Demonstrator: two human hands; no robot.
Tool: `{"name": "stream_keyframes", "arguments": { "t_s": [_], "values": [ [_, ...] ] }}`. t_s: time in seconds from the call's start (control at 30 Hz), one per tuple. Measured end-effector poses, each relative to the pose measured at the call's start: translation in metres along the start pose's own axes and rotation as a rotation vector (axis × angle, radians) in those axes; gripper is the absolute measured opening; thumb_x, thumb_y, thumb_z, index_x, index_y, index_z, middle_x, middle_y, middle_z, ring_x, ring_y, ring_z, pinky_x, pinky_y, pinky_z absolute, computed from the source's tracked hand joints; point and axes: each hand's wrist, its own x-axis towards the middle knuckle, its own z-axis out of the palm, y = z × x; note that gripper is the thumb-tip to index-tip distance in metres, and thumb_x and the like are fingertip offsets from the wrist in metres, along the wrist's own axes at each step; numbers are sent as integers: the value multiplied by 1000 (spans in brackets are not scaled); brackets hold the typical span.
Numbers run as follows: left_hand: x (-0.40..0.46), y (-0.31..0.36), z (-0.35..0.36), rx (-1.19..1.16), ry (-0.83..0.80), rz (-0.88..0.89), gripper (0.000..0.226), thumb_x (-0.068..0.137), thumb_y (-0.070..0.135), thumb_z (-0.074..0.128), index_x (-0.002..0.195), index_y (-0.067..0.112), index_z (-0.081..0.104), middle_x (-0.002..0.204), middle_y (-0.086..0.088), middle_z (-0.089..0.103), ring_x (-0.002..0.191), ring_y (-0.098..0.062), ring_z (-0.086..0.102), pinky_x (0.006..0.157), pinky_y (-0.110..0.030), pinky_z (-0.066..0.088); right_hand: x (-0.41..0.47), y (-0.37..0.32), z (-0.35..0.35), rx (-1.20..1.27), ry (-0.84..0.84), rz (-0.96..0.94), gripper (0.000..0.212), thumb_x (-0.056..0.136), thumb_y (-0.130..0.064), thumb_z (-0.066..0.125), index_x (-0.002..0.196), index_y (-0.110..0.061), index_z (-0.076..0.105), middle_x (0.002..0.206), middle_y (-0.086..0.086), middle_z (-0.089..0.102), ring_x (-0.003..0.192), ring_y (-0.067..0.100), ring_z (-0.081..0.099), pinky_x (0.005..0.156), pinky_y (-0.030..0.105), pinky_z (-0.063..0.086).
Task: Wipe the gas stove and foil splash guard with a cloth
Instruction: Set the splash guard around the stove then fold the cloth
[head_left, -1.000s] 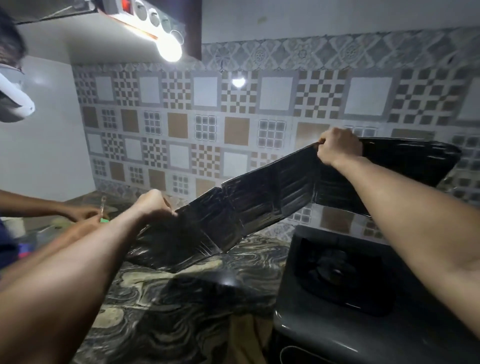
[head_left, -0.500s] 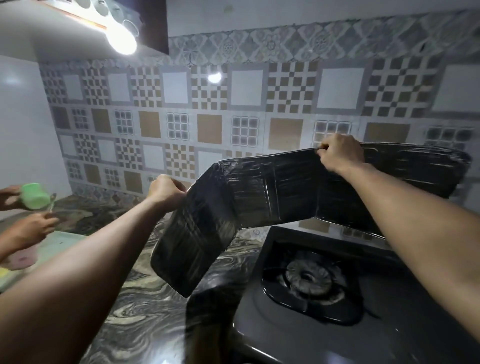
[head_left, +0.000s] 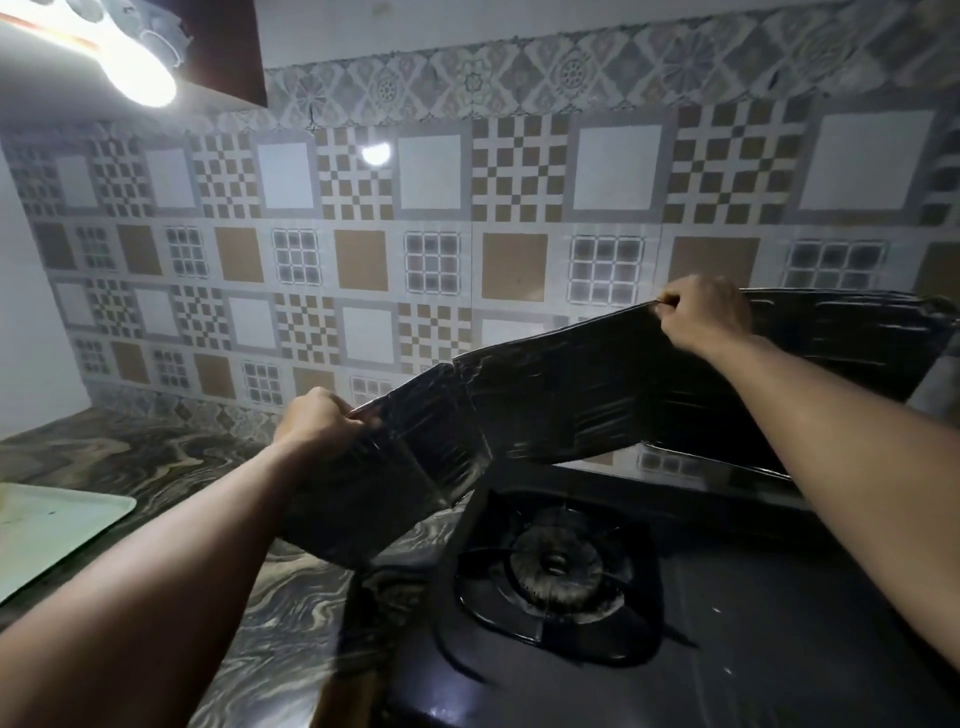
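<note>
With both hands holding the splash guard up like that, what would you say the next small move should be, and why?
Probably lower the splash guard and stand it behind the stove, along the tiled wall. Both the left hand and the right hand grip its top edge, it hangs in the air over the burner, and no cloth is in view, so neither hand is free to wipe.

Worktop (head_left: 130, 457) w/ dark marbled swirl pattern, running along bottom left. On it, far left, a pale tray (head_left: 47, 535), only partly in view. Wall behind is covered w/ patterned tiles (head_left: 431, 249): white squares, tan squares, checker and grid motifs, plus a floral border strip (head_left: 519, 78) on top. Lit lamp (head_left: 140, 78) at upper left, very bright; its reflection shows on tiles. Dark cabinet edge (head_left: 223, 47) beside lamp.
</note>
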Motion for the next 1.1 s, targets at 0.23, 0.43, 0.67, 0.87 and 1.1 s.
{"name": "stream_keyframes", "arguments": {
  "t_s": [0.23, 0.43, 0.67, 0.87, 1.1],
  "values": [
    [11, 51, 6, -31, -49, 42, 21, 80, 27, 78, 80, 6, 76, 78, -10, 72, 76, -26, 68, 72, -37, 57, 7, 28, -1, 9, -8, 21, 18, 91, -29, 64, 98, -17, 75, 99, 10, 71, 91, 31, 61, 70, 33, 45],
    [19, 100, 17, -116, -84, 110, 11, 76, -1, 64, 82, -6, 73, 81, -19, 71, 70, -29, 66, 67, -43, 59, 4, 43, 2, 27, -12, 16, 18, 91, -29, 65, 100, -18, 75, 103, 8, 72, 95, 30, 63, 76, 33, 47],
    [29, 123, 52, -139, -73, 117, 9, 75, -4, 67, 66, -4, 68, 72, -15, 65, 64, -25, 59, 69, -38, 58, 7, 68, 25, -218, -51, 4, 24, 87, -37, 68, 97, -16, 75, 97, 6, 63, 97, 29, 57, 72, 33, 41],
    [52, 130, 67, -83, -16, 118, 6, 76, -4, 65, 75, -6, 71, 78, -20, 70, 68, -32, 67, 66, -46, 61, 21, 83, 39, -217, -55, -99, 21, 92, -36, 61, 99, -21, 75, 100, 6, 69, 97, 29, 57, 83, 37, 40],
    [61, 142, 66, -87, 0, 160, 10, 73, 0, 62, 69, -3, 71, 75, -21, 70, 71, -35, 70, 66, -52, 61, 35, 82, 37, -134, 175, -289, 20, 92, -26, 63, 98, -12, 76, 91, 11, 73, 85, 33, 65, 83, 42, 46]
  ]
}}
